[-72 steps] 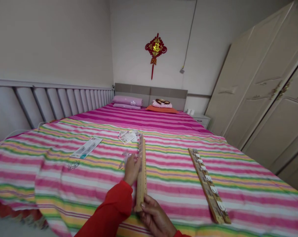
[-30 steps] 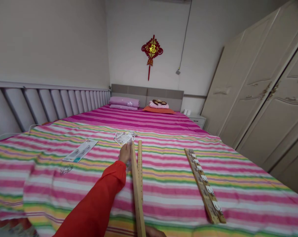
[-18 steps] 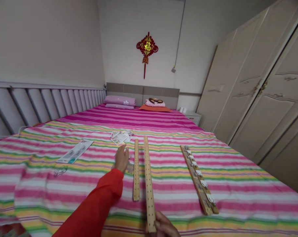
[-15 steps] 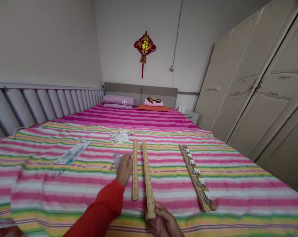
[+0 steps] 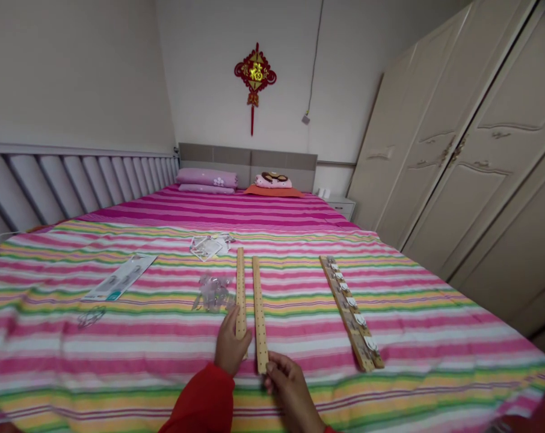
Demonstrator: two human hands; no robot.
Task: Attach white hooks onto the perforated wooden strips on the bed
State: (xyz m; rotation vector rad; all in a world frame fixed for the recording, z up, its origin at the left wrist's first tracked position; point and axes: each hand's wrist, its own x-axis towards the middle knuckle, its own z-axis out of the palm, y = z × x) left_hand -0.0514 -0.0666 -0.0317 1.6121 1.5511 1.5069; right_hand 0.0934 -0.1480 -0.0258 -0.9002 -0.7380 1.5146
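Note:
Two narrow wooden strips with rows of small holes lie nearly side by side on the striped sheet (image 5: 132, 349). My left hand (image 5: 230, 346) is closed around the lower part of the left wooden strip (image 5: 240, 279), covering some of it. At the near end of the right wooden strip (image 5: 258, 313), my right hand (image 5: 289, 382) pinches its corner between thumb and fingers. Just left of the strips is a heap of clear plastic pieces or bags (image 5: 213, 293); its contents are hard to make out.
To the right lies a wooden board with a row of white round pieces (image 5: 350, 313). Small cards or packets (image 5: 212, 245) lie farther back. On the left are a flat blister package (image 5: 121, 278) and a thin wire-like loop (image 5: 91, 316). A wardrobe (image 5: 471, 162) flanks the bed.
My left hand has come back from beside the plastic pieces onto the left strip. The right strip's near end has shifted closer to the left strip, with my right hand still on it.

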